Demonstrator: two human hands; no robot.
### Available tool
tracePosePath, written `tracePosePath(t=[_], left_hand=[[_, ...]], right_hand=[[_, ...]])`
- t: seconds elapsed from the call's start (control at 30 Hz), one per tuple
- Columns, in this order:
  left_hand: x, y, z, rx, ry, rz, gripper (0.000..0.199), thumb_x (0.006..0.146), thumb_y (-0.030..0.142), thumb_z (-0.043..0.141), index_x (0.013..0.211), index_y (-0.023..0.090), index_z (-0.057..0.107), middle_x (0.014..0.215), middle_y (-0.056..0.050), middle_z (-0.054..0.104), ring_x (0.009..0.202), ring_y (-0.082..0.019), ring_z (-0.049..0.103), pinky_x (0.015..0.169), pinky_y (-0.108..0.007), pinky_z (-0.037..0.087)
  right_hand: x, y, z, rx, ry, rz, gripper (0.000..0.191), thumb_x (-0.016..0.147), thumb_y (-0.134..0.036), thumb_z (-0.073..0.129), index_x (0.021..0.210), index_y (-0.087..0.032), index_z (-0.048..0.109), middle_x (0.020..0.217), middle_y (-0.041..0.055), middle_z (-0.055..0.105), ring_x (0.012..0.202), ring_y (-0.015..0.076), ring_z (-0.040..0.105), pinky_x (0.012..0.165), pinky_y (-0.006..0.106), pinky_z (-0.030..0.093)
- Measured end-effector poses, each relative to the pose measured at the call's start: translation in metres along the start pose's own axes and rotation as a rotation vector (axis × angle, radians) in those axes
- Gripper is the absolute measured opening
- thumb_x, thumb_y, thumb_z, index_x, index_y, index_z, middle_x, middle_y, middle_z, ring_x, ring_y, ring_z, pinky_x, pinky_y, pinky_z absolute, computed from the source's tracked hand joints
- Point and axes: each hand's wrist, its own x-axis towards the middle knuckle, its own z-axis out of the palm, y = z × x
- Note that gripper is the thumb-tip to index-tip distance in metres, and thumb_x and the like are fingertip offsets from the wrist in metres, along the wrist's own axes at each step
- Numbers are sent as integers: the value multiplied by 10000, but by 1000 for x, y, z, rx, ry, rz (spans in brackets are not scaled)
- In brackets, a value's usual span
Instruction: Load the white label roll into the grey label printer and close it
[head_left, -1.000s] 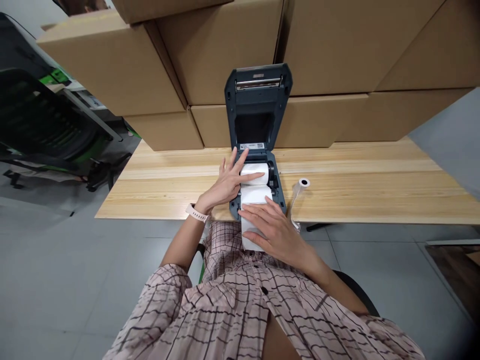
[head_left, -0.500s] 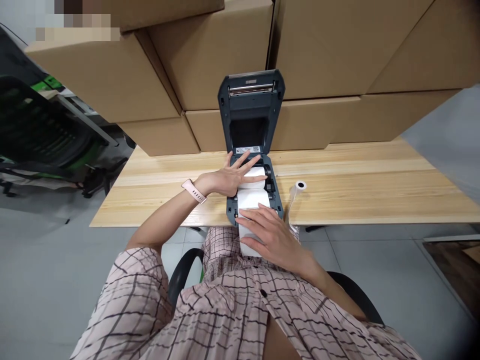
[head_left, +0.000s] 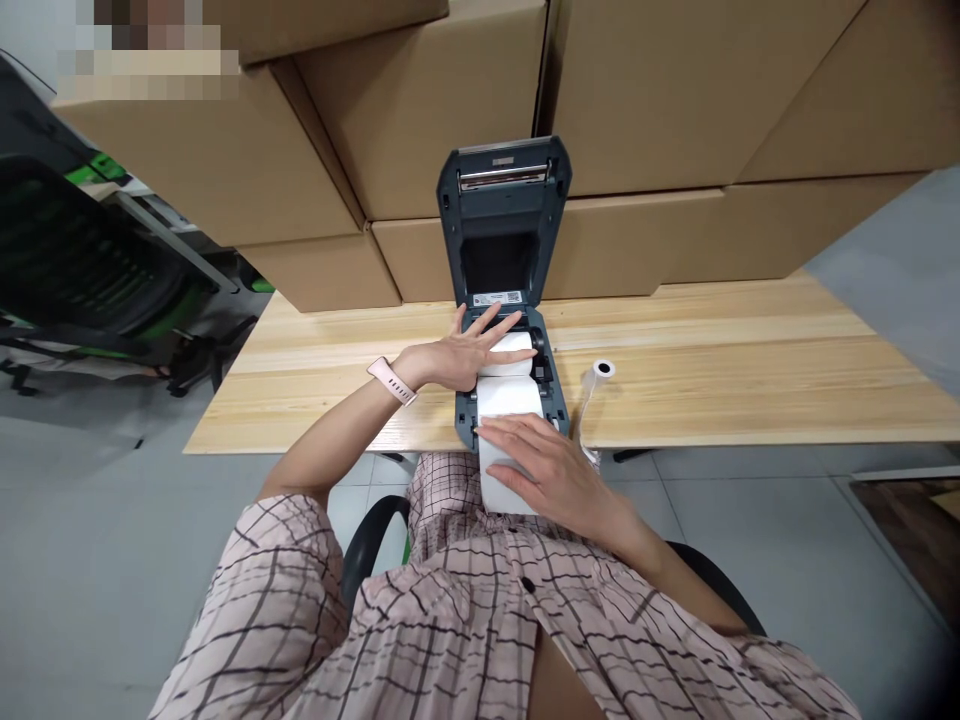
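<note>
A dark grey label printer [head_left: 502, 215] stands at the table's front edge with its lid raised. White label paper [head_left: 509, 396] runs from a roll inside it, over the front and down past the table edge. My left hand [head_left: 469, 355] lies over the printer's left side, fingers spread across the roll, with nothing gripped. Flat on the paper strip at the printer's front rests my right hand [head_left: 544, 458], its fingers stretched to the left. Part of the roll and of the printer's inside is hidden under my left hand.
A small white paper roll [head_left: 602, 371] with a loose trailing strip lies on the wooden table [head_left: 720, 370], right of the printer. Stacked cardboard boxes [head_left: 442, 110] line the back of the table. A black office chair [head_left: 82, 270] is at the far left.
My right hand has shifted slightly down and right over the paper, and its fingers lie closer together. My left hand keeps its place on the printer.
</note>
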Motion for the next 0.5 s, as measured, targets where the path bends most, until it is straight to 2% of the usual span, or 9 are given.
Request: tracePosePath(t=[0.13, 0.3, 0.5], left_hand=[[1, -4, 3, -22, 19, 14, 1115, 628, -38, 482, 1622, 461, 397, 1828, 62, 35, 1687, -357, -112, 1239, -798, -101], [2, -4, 4, -38, 28, 14, 1085, 634, -32, 498, 1594, 471, 446, 1825, 64, 67, 1687, -384, -74, 1233, -813, -93], [1, -3, 3, -30, 30, 20, 1115, 634, -58, 486, 1601, 492, 416, 1816, 59, 26, 1677, -385, -80, 1229, -817, -88]], right_hand=[[2, -2, 1, -83, -18, 52, 458, 1100, -372, 496, 1522, -206, 560, 1530, 134, 636, 1413, 323, 582, 1109, 581, 562], [-1, -9, 5, -229, -39, 73, 461, 1098, -461, 479, 1423, -169, 626, 1571, 114, 606, 1570, 443, 383, 1208, 720, 393], [-1, -13, 5, -274, -111, 75, 609, 1055, -594, 504, 1496, -179, 568, 1624, 150, 536, 1590, 457, 339, 1201, 689, 412]])
